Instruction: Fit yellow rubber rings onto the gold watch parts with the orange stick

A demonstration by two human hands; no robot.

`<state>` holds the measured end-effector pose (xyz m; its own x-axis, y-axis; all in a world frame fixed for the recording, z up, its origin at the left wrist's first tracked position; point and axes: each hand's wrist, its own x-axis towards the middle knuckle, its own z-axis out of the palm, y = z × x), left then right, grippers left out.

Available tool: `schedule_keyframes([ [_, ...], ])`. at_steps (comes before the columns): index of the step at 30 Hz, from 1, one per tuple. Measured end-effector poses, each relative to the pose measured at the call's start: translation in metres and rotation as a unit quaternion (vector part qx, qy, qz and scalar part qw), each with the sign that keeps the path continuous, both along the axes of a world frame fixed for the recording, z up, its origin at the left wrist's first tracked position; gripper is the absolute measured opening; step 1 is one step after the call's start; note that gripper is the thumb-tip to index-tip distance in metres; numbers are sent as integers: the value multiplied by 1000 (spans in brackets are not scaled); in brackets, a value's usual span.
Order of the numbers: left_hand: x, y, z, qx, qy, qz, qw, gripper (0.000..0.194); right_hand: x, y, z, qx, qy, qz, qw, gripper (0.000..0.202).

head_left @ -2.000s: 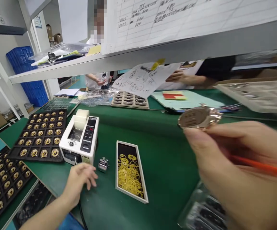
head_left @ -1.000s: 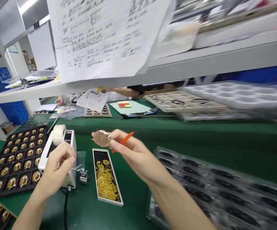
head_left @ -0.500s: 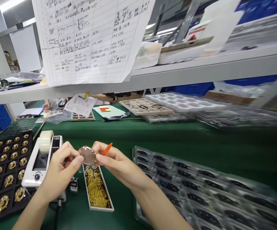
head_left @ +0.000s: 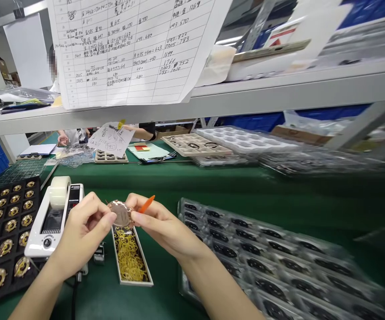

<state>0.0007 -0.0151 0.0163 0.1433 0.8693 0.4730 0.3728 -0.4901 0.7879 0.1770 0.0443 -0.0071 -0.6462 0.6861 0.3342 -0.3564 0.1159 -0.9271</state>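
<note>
A round rose-gold watch case [head_left: 121, 214] is held up between both hands, its flat disc face showing. My left hand [head_left: 87, 229] pinches its left edge between thumb and fingers. The right edge is pinched by my right hand [head_left: 155, 222], which also has a pointed orange tool [head_left: 146, 204] sticking up between its fingers. Just below the case, a narrow white box [head_left: 150, 283] full of yellow rings lies on the green table [head_left: 99, 298]. A white tape dispenser [head_left: 37, 242] stands left of my left hand.
At the left lies a black tray [head_left: 12, 231] of gold watch parts. Clear trays [head_left: 246, 249] with black parts cover the right side. A grey shelf [head_left: 262, 95] with a hanging handwritten sheet [head_left: 129, 58] crosses above. Behind it, a person's hand [head_left: 62, 138] shows near papers.
The view has shifted, so the hanging sheet looks higher and the trays sit farther left. Both hands keep hold of the watch case, with little visible change in grip.
</note>
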Motion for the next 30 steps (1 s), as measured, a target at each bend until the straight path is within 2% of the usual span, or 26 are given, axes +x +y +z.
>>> schedule_keyframes([
  [5, 1, 1, -1, 14, 13, 13, 1000, 26, -1, 0, -1, 4, 0, 5, 1000, 36],
  [8, 5, 0, -2, 38, 33, 40, 998, 26, -3, -1, -1, 5, -8, -2, 1000, 37],
  [11, 9, -2, -3, 87, 87, 123, 985, 25, -4, -3, 0, 20, -20, -8, 1000, 37],
  [14, 6, -5, -1, 130, 161, 215, 955, 20, -3, -3, 1, 30, -18, -19, 999, 36],
  [17, -1, -6, 3, 179, 156, 260, 936, 15, -1, 0, 1, 25, -9, -30, 999, 36],
  [18, -3, -5, 4, 203, 136, 254, 936, 14, -1, 1, 1, 20, -5, -28, 999, 35],
  [20, -4, -5, 3, 243, 101, 205, 943, 11, -1, 0, 0, 11, 2, -13, 1000, 34],
  [24, 1, -2, -4, 246, 95, 77, 962, 21, -6, -5, -1, -12, 21, 17, 1000, 35],
  [30, -3, 4, -6, 220, 86, 12, 972, 29, -14, -14, -4, -76, 32, 47, 995, 39],
])
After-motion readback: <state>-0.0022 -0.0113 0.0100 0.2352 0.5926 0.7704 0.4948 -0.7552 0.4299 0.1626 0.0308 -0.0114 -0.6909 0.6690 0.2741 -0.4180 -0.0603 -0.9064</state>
